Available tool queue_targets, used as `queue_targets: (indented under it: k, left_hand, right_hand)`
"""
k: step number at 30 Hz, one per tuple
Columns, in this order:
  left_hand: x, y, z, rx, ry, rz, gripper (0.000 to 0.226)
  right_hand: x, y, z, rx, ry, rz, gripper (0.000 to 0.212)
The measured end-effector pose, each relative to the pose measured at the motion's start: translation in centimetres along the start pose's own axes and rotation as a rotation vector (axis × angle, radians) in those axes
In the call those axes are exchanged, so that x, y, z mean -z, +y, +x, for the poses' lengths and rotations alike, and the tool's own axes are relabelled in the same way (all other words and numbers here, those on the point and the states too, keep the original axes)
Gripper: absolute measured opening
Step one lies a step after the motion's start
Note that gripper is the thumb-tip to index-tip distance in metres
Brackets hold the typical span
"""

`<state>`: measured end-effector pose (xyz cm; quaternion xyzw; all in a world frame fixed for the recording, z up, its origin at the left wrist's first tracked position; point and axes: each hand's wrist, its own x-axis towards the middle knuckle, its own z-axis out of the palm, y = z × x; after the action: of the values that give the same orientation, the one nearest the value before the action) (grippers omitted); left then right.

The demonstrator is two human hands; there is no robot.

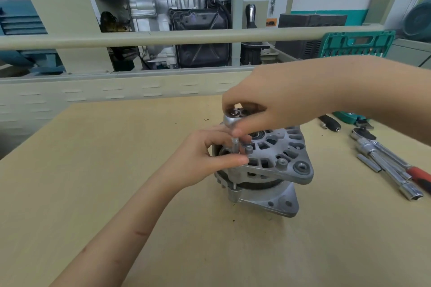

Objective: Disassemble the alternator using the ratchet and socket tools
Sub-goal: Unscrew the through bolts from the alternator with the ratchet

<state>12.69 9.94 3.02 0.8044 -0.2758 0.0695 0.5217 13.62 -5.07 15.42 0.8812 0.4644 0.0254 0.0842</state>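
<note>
1. I see one big counter (116, 170) filling the bottom of the frame. One alternator (268, 165) stands on it, just right of the middle.
2. The alternator's top cover looks lifted and tipped on one side, with a dark gap under it. I think the job is partly done, and the step now is turning out a long bolt at the cover's left edge.
3. My two hands meet over that edge. The right hand (275, 100) comes in from the upper right, and its fingers pinch the round head of one small ratchet (233, 119).
4. The left hand (205, 154) comes up from the lower left. Its fingers curl round the thin socket bar (235, 144) under the ratchet.
5. To do it well, I would keep the bar straight up and down, hold it steady with the left hand, and turn slowly so it does not slip off.
6. At the right edge lie spare tools (391, 170). I count about five there, but some are blurry. One green tool case (356, 46) stands open at the upper right.
</note>
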Motion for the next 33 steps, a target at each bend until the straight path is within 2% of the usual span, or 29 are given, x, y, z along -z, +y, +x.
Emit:
queue_targets:
  k: [4,9,15,19,22,26,28,30,33]
  left_hand:
    - [0.4,0.2,0.1,0.009,-0.104,-0.042,0.017]
    - [0.4,-0.2,0.1,0.016,-0.057,-0.041,0.015]
    - [-0.2,-0.7,0.1,-0.027,0.0,-0.002,0.044]
    - [-0.1,-0.6,0.0,-0.014,0.018,-0.002,0.049]
    - [-0.5,-0.5,-0.2,-0.006,0.042,-0.011,0.044]
    - [-0.7,-0.5,-0.3,0.017,0.059,-0.038,0.04]
    - [-0.5,-0.5,-0.3,0.032,0.067,-0.041,0.046]
    - [-0.2,-0.4,0.0,0.048,0.055,-0.036,0.045]
    - [0.4,0.0,0.0,0.056,-0.05,-0.075,0.017]
  right_hand:
    - [0.1,1.4,-0.3,0.035,-0.068,0.109,0.052]
    - [-0.2,1.8,-0.3,0.121,-0.049,0.211,0.047]
    - [-0.3,2.6,-0.5,0.212,-0.083,0.275,0.035]
    - [0.2,2.5,-0.1,0.168,-0.073,0.234,0.04]
    - [0.4,2.0,-0.1,0.106,-0.089,0.197,0.049]
    - [-0.3,1.0,0.0,-0.014,-0.051,0.095,0.072]
    - [-0.5,0.7,0.0,-0.008,-0.012,0.037,0.065]
    - [-0.4,0.8,-0.1,0.043,-0.006,0.019,0.041]
    - [-0.3,1.2,-0.2,0.105,-0.055,0.029,0.031]
